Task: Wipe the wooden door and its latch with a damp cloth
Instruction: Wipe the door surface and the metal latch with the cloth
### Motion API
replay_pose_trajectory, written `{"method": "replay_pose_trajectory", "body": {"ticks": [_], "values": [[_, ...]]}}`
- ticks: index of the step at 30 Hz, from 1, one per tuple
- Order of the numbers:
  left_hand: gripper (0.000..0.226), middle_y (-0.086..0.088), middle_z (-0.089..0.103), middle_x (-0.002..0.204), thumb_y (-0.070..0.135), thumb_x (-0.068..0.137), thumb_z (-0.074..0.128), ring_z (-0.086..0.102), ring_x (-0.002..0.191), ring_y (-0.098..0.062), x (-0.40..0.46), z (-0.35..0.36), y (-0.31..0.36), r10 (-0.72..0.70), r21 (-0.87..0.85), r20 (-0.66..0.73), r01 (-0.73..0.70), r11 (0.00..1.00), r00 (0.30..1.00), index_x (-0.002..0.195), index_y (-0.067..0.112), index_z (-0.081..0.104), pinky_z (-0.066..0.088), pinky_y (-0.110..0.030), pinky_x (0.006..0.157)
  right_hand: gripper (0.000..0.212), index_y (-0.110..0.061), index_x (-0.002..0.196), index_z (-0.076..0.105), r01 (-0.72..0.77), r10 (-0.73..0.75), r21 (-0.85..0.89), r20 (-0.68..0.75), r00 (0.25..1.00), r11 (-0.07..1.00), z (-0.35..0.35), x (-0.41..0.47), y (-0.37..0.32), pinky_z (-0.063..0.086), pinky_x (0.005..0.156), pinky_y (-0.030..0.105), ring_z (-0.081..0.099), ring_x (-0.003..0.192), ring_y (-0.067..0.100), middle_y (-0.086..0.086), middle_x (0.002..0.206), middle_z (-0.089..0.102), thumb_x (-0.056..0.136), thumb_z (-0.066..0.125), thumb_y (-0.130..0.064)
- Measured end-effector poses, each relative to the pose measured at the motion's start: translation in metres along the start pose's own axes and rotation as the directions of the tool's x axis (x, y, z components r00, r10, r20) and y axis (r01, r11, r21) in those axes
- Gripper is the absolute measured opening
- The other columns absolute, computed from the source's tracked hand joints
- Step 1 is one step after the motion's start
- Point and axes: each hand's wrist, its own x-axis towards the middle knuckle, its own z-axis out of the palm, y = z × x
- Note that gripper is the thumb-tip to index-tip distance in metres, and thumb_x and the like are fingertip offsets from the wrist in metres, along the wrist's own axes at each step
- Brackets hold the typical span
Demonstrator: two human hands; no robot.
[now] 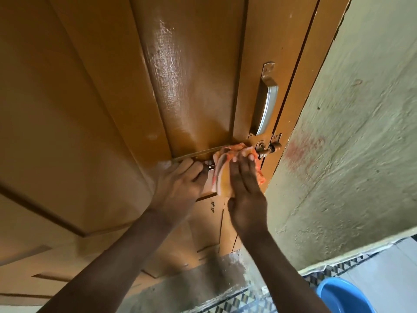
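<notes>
The brown wooden door (108, 91) fills most of the view, with a wet sheen on its middle panel. Its metal latch (269, 148) sits low at the door's right edge, below a silver pull handle (267, 102). An orange and white cloth (222, 168) lies over the latch bolt. My right hand (244, 188) presses the cloth flat against the door with straight fingers. My left hand (180, 186) is just left of the cloth, fingers curled round the metal end of the bolt (210, 166).
A rough greenish wall (352, 143) stands right beside the door's edge. A blue plastic basin (338, 294) sits on the patterned tile floor (243, 301) at the bottom right. Two small screws (212, 206) stick out of the door under the latch.
</notes>
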Motion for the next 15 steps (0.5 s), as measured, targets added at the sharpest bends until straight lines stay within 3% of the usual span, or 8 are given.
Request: {"method": "replay_pose_trajectory", "body": {"ticks": [4,7,9,11,13,15], "values": [[0.027,-0.006,0.067,0.085,0.000,0.095,0.061,0.061,0.082,-0.026,-0.001,-0.001,-0.003,0.051,0.077,-0.064,-0.046,0.996,0.997,0.115,0.003,0.078,0.049,-0.038,0.073,0.070,-0.004,0.156,0.032,-0.202,0.203,0.020,-0.113,0.973,0.979,-0.007,0.020,0.012,0.062,0.080,0.059,0.035,0.147,0.046,0.019,0.161,0.036,0.092,0.060,-0.001],[0.026,-0.006,0.070,0.085,0.003,0.100,0.057,0.066,0.080,-0.026,-0.001,-0.002,-0.003,0.082,0.092,-0.084,-0.074,0.993,0.993,0.111,0.004,0.080,0.048,-0.038,0.083,0.073,-0.008,0.159,0.029,-0.143,0.148,0.047,-0.106,0.983,0.989,0.008,0.012,-0.013,0.063,0.080,0.053,0.014,0.154,0.043,0.015,0.168,0.022,0.090,0.051,0.004],[0.024,-0.006,0.071,0.088,0.005,0.098,0.058,0.068,0.082,-0.026,-0.002,-0.002,-0.004,0.100,0.092,-0.067,-0.093,0.991,0.993,0.108,0.005,0.080,0.049,-0.038,0.083,0.079,-0.011,0.158,0.029,-0.057,0.061,0.058,-0.058,0.996,0.997,0.011,-0.001,-0.017,0.064,0.077,0.050,0.014,0.155,0.042,0.013,0.168,0.022,0.086,0.057,0.005],[0.025,-0.007,0.071,0.090,0.005,0.098,0.058,0.069,0.084,-0.026,-0.004,-0.002,-0.005,0.112,0.095,-0.052,-0.107,0.990,0.992,0.110,0.004,0.080,0.047,-0.037,0.078,0.084,-0.014,0.158,0.029,-0.028,0.031,0.057,-0.053,0.998,0.998,0.003,-0.005,-0.007,0.063,0.079,0.053,0.028,0.150,0.045,0.014,0.166,0.029,0.085,0.064,0.006],[0.031,-0.009,0.069,0.091,0.002,0.097,0.054,0.067,0.084,-0.027,-0.005,-0.002,-0.004,0.098,0.108,-0.038,-0.093,0.990,0.995,0.116,0.003,0.078,0.051,-0.037,0.072,0.071,-0.011,0.155,0.036,-0.114,0.136,0.119,-0.192,0.972,0.986,-0.012,0.000,0.008,0.062,0.082,0.055,0.052,0.134,0.048,0.018,0.160,0.039,0.089,0.055,0.005],[0.034,-0.011,0.067,0.095,0.001,0.097,0.050,0.063,0.084,-0.028,-0.005,-0.001,-0.002,0.075,0.112,-0.012,-0.074,0.991,0.997,0.119,0.000,0.076,0.054,-0.037,0.065,0.062,-0.005,0.151,0.045,-0.225,0.285,0.202,-0.354,0.891,0.953,-0.025,0.009,0.021,0.058,0.094,0.055,0.056,0.132,0.045,0.022,0.157,0.042,0.089,0.045,0.003]]}}
